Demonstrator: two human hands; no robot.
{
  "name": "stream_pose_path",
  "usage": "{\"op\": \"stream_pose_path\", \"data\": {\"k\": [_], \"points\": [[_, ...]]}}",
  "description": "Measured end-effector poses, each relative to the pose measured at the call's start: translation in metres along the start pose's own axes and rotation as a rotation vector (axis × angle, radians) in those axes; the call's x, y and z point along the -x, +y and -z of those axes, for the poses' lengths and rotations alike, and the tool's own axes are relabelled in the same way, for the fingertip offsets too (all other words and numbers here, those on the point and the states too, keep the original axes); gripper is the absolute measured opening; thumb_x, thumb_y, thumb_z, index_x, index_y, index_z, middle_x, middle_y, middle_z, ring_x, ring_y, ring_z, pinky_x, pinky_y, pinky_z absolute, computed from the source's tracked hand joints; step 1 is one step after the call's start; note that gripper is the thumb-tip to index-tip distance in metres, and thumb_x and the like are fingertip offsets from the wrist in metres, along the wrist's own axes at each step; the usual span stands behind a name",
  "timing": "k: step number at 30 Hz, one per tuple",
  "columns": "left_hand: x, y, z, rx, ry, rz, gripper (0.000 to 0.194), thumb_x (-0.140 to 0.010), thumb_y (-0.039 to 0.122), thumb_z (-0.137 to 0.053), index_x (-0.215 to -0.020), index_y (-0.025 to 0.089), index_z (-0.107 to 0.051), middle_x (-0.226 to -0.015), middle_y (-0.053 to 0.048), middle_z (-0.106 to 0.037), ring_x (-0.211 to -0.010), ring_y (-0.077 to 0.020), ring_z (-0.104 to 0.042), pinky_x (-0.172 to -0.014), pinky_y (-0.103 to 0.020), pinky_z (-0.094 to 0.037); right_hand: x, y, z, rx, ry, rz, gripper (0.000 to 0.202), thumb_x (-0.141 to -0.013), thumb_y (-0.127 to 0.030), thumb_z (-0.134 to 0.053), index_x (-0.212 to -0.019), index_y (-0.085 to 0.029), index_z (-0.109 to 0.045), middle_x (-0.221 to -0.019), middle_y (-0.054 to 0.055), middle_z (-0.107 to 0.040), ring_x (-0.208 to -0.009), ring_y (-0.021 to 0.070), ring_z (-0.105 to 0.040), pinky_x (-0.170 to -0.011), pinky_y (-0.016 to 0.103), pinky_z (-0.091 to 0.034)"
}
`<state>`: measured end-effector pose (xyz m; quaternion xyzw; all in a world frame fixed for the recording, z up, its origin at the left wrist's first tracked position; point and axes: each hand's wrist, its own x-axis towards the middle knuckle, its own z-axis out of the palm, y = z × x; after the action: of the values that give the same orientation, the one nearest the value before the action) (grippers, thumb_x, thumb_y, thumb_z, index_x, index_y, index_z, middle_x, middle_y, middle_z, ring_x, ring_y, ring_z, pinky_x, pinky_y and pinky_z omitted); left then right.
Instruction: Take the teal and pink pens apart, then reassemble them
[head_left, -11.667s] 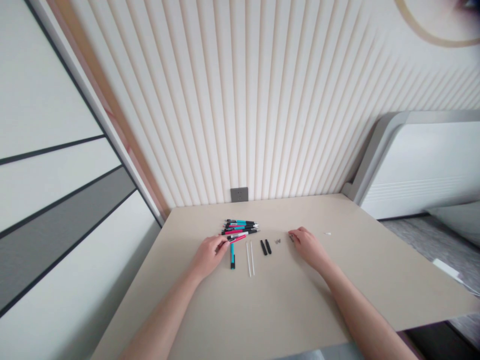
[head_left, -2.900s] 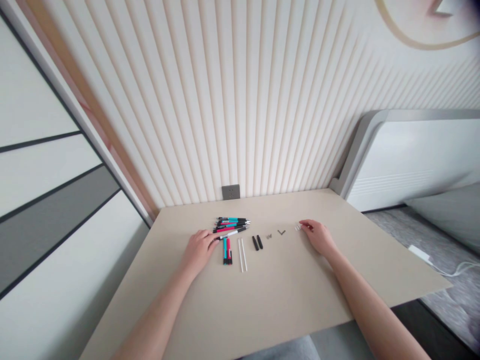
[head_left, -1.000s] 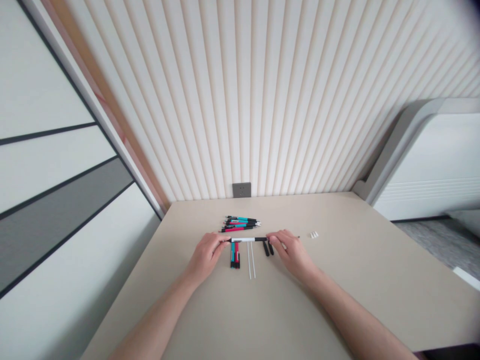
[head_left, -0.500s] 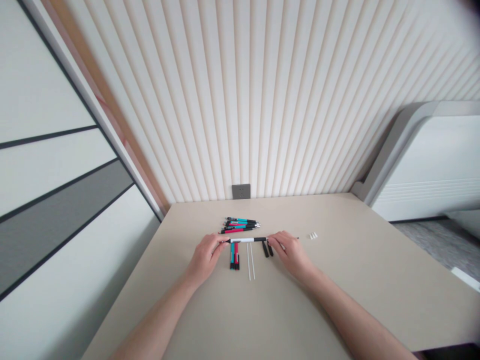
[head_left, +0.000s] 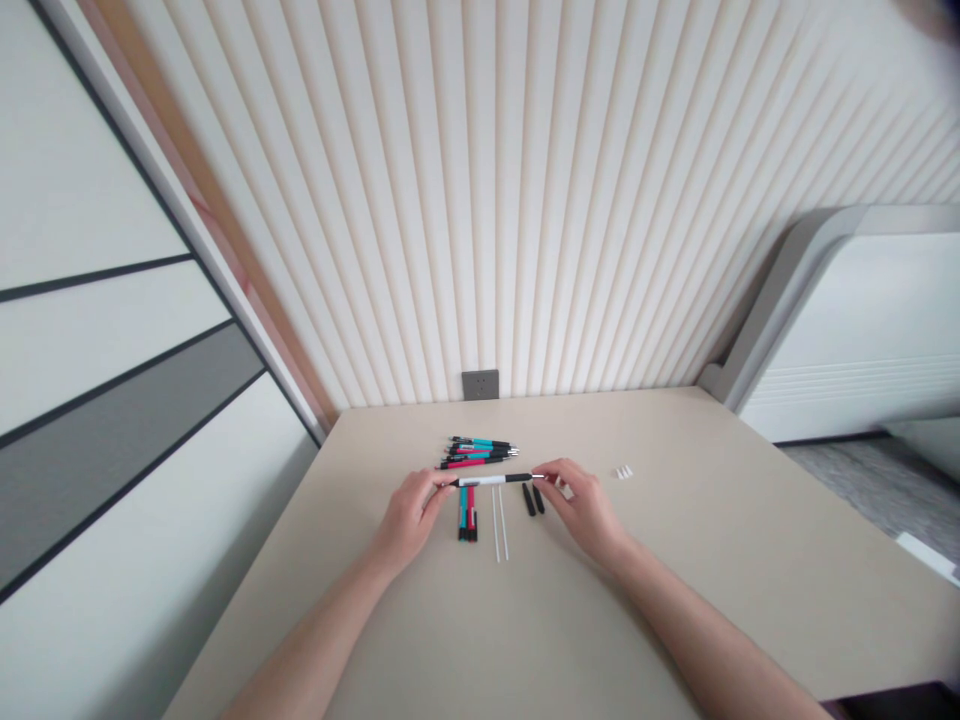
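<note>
A pen with a white barrel and black grip (head_left: 484,481) is held level above the table between both hands. My left hand (head_left: 409,515) pinches its black rear end. The fingertips of my right hand (head_left: 583,502) are closed at its silvery tip, partly covering it. Below the pen lie blue and red pen barrels (head_left: 468,515) side by side, two thin white refills (head_left: 500,525), and two black pen grips (head_left: 533,500) close to my right fingers. Small white cone-like pieces (head_left: 624,472) rest to the right of that hand.
Several assembled blue and red pens (head_left: 478,452) lie in a pile behind the held pen. The beige table (head_left: 465,640) meets a ribbed wall with a dark socket (head_left: 480,385). A panelled cabinet (head_left: 112,380) stands left; a pale headboard (head_left: 862,330) is at the right.
More of the silvery tip shows between the black grip and my right fingers. The thin dark end that stuck out past my right hand is no longer visible. My left hand stays in place.
</note>
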<state>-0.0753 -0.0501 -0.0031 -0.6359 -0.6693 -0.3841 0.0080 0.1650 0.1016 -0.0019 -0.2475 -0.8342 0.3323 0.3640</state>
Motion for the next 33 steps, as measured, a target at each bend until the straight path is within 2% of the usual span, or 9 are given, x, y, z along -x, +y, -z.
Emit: {"op": "stream_pose_path", "data": {"k": [6, 11, 15, 22, 29, 33], "points": [[-0.001, -0.003, -0.001, -0.016, 0.034, 0.006, 0.017, -0.096, 0.032, -0.049, -0.103, 0.022, -0.060, -0.094, -0.003, -0.069, -0.088, -0.0181, -0.065, -0.080, -0.030, -0.050, -0.007, 0.009, 0.014, 0.087, 0.066, 0.024, 0.023, -0.094, -0.035, -0.048, -0.098, -0.022, -0.067, -0.092, 0.006, -0.068, -0.085, 0.0208, -0.062, -0.078, 0.033, -0.049], [-0.001, -0.005, -0.003, -0.043, 0.053, 0.005, 0.017, -0.096, 0.032, -0.049, -0.103, 0.022, -0.061, -0.094, -0.003, -0.069, -0.088, -0.0183, -0.065, -0.079, -0.031, -0.051, -0.015, 0.032, 0.034, 0.264, 0.085, -0.016, 0.026, -0.096, -0.034, -0.044, -0.101, -0.023, -0.067, -0.097, 0.007, -0.068, -0.091, 0.0222, -0.062, -0.082, 0.035, -0.048], [-0.002, -0.006, -0.003, -0.061, 0.046, -0.013, 0.018, -0.096, 0.032, -0.049, -0.104, 0.022, -0.061, -0.093, -0.003, -0.069, -0.087, -0.0184, -0.064, -0.079, -0.031, -0.050, -0.017, 0.045, 0.040, 0.404, -0.038, -0.044, 0.025, -0.096, -0.029, -0.044, -0.101, -0.021, -0.068, -0.100, 0.007, -0.068, -0.094, 0.0219, -0.060, -0.085, 0.034, -0.046], [-0.002, -0.003, -0.001, -0.058, 0.042, -0.028, 0.017, -0.096, 0.030, -0.049, -0.103, 0.022, -0.061, -0.091, -0.002, -0.068, -0.085, -0.0185, -0.064, -0.078, -0.031, -0.049, -0.014, 0.041, 0.040, 0.594, -0.289, -0.053, 0.021, -0.093, -0.020, -0.049, -0.098, -0.022, -0.070, -0.096, 0.006, -0.069, -0.094, 0.0212, -0.060, -0.083, 0.032, -0.042], [-0.002, -0.006, -0.003, -0.054, 0.028, -0.023, 0.016, -0.096, 0.030, -0.049, -0.105, 0.022, -0.060, -0.093, -0.002, -0.068, -0.087, -0.0181, -0.063, -0.079, -0.031, -0.049, -0.014, 0.037, 0.039, 0.634, -0.358, -0.038, 0.026, -0.094, -0.018, -0.046, -0.099, -0.023, -0.071, -0.098, 0.006, -0.068, -0.096, 0.0217, -0.059, -0.084, 0.032, -0.041], [-0.002, -0.007, -0.003, -0.055, 0.021, -0.021, 0.017, -0.096, 0.031, -0.049, -0.105, 0.022, -0.060, -0.093, -0.002, -0.068, -0.087, -0.0184, -0.063, -0.078, -0.031, -0.049, -0.014, 0.034, 0.040, 0.608, -0.366, -0.048, 0.028, -0.093, -0.017, -0.046, -0.108, -0.023, -0.069, -0.102, 0.006, -0.068, -0.099, 0.0216, -0.059, -0.086, 0.032, -0.041]]}}
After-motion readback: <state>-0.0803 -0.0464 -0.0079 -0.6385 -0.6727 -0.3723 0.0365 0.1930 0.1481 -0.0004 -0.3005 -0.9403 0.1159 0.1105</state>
